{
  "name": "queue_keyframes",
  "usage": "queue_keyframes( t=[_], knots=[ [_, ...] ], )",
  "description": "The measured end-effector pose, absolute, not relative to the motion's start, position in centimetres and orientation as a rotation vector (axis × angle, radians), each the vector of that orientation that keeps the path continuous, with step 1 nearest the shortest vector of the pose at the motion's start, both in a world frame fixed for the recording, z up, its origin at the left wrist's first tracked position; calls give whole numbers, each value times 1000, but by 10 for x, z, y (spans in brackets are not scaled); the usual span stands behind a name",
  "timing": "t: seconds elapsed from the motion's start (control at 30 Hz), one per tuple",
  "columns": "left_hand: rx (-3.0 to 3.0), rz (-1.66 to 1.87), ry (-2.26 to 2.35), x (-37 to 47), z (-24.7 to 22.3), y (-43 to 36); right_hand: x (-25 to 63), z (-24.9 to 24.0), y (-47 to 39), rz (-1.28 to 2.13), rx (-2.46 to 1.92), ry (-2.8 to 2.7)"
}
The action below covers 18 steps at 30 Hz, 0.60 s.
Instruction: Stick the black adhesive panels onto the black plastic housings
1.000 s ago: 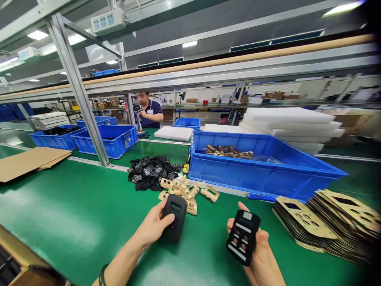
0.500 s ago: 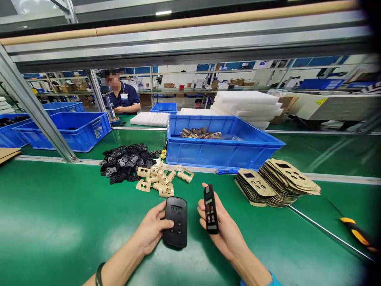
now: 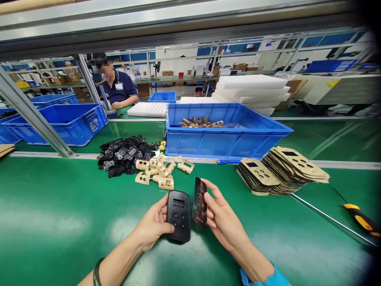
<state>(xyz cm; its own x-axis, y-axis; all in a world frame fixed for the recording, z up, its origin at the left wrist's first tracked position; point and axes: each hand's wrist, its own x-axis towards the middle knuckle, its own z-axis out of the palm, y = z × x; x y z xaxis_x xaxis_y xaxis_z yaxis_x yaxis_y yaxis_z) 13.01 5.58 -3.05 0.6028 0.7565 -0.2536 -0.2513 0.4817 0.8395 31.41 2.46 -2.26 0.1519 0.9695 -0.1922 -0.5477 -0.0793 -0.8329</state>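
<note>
My left hand (image 3: pixel 156 222) grips a black plastic casing (image 3: pixel 178 216), rounded like a handheld remote, by its left side, thumb on the lower front. The casing's face has a slotted window near the top and several round holes below. To its right, my right hand (image 3: pixel 222 212) pinches a thin dark faceplate sheet (image 3: pixel 199 201) by its right edge. That sheet has cut-outs, stands nearly edge-on and sits apart from the casing. Just beyond my hands lie curled beige backing sheets (image 3: pixel 162 171) with holes, beside a pile of small black plates (image 3: pixel 125 155).
Stacked faceplate sheets with beige backing (image 3: pixel 276 171) lie at the right, near a metal rod (image 3: pixel 333 220) and a screwdriver (image 3: pixel 361 218). A blue bin (image 3: pixel 223 141) holds beige scraps. Another screwdriver (image 3: pixel 162 145) and a blue tool (image 3: pixel 229 161) lie by it. A person (image 3: pixel 117 85) sits across the bench.
My right hand has turned the sheet and brought it left, closer to the casing; it now shows thin and edge-on. My left hand has tilted the casing slightly, its thumb lower. The view has shifted down.
</note>
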Motion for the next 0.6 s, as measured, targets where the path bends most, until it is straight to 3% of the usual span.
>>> queue_keyframes(
  t=[0.23,0.6],
  knots=[
    [701,670,606,132,-25,56,311,-33,23,1165,-1135,-941],
    [565,717,547,136,-31,50,302,-40,20,1227,-1227,-1117]
  ],
)
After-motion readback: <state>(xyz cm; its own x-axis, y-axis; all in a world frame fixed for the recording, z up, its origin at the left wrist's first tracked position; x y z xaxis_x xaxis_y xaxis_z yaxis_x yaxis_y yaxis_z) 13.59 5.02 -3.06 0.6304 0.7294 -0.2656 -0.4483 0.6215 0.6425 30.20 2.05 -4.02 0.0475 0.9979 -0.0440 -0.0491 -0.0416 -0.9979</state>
